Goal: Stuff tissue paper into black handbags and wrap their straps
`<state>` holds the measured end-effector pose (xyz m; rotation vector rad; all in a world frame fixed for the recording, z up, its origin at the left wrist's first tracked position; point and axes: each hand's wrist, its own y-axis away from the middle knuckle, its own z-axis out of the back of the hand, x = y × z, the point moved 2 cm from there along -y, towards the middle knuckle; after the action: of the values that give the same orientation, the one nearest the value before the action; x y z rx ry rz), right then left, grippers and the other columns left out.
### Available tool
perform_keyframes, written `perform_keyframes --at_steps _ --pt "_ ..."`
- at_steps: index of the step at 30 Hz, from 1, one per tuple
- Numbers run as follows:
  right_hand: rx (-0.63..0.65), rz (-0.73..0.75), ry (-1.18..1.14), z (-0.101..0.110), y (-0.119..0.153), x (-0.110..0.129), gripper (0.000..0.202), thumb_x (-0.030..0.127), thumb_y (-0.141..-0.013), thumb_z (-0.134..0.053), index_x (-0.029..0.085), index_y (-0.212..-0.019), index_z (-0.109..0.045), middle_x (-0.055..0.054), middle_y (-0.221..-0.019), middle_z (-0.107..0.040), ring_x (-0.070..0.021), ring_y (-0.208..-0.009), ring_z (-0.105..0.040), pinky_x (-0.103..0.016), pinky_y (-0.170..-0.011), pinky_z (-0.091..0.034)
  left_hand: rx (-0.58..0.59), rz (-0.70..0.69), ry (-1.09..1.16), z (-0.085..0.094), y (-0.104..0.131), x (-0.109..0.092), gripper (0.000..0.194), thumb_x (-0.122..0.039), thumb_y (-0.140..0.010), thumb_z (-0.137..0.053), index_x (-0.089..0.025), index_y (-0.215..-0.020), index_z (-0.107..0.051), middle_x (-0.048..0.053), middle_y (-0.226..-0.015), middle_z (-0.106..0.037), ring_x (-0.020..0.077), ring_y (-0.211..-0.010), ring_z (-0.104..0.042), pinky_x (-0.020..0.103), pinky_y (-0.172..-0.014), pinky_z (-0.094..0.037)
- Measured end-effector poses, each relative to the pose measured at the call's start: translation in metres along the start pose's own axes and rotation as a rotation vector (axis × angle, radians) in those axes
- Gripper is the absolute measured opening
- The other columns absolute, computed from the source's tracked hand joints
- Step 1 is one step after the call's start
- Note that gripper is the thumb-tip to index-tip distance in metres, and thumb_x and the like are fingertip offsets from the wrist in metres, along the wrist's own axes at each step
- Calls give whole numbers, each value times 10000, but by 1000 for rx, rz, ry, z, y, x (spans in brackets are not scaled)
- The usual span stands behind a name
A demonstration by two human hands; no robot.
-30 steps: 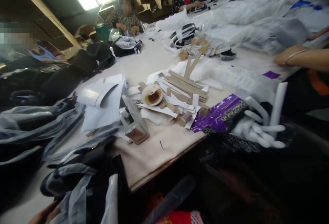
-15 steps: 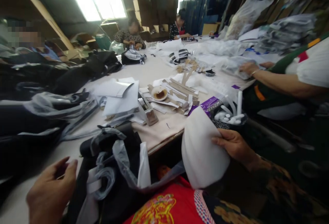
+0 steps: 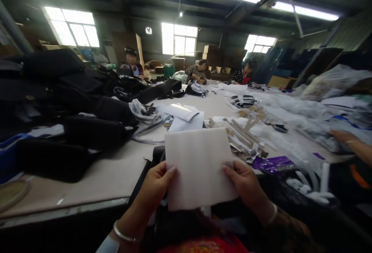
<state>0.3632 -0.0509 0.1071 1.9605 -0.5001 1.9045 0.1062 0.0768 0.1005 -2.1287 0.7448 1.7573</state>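
Note:
A white foam sheet [image 3: 200, 167], roughly rectangular, is held up in front of me between both hands. My left hand [image 3: 155, 183] pinches its left edge, thumb on the near face. On the opposite edge my right hand [image 3: 247, 181] grips in the same way. Behind and below the sheet a black bag [image 3: 158, 154] shows only in part; the sheet hides most of it. White papers [image 3: 187, 119] lie on the table just past the sheet's top edge.
Black bags [image 3: 99, 121] are heaped on the left of the table [image 3: 122, 179]. Cardboard strips [image 3: 244, 133] lie right of centre. White foam rolls [image 3: 310, 187] and purple packaging [image 3: 273, 164] are at the right. A co-worker's arm [image 3: 351, 140] reaches in there; other people sit farther back.
My left hand, empty before, has taken hold of the foam sheet's left edge. The sheet has moved left, from curved in my right hand to spread flat between both. My view has tilted up and turned left.

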Motion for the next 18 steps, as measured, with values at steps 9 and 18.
perform_keyframes --at_steps 9,18 --pt "264 -366 -189 -33 3 -2 505 436 -621 -907 149 -1011 -764 -122 -964 -787 -266 -801 -739 -384 -741 -609 -160 -45 -291 23 9 11 370 -501 -840 -671 -161 -971 -735 60 -884 -758 217 -794 -681 307 -716 -534" --pt "-123 -99 370 -13 30 5 317 508 -739 -774 206 -837 -787 -104 -796 -783 -282 -630 -716 -331 -477 -558 -262 7 -875 64 33 34 568 -526 -790 -705 -130 -1192 -641 131 -1011 -739 252 -866 -703 353 -775 -553"
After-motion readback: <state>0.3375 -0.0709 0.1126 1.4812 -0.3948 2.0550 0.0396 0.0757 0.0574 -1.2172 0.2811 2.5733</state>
